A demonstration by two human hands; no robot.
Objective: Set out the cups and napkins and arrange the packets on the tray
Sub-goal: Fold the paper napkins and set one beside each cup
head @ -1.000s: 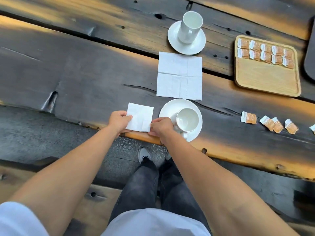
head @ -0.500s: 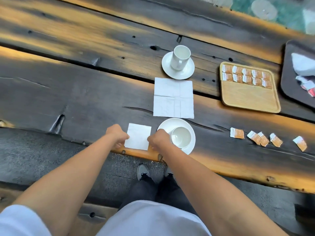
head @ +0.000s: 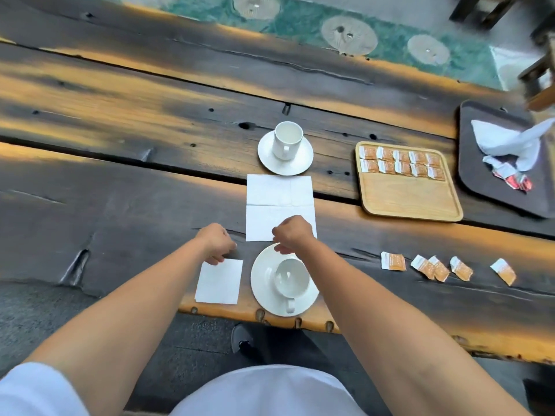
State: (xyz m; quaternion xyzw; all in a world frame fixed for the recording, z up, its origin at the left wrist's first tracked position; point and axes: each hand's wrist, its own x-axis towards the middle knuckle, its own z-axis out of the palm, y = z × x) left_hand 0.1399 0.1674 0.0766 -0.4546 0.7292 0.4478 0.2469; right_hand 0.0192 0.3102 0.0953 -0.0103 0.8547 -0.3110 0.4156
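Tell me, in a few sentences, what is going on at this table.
A person is laying a wooden table. The left hand is at the far corner of a small folded napkin beside the near cup; the right hand hovers curled over that cup's saucer, grip unclear. An unfolded napkin lies between this cup and the far cup. Ten packets fill two rows on the wooden tray; five loose packets lie on the table.
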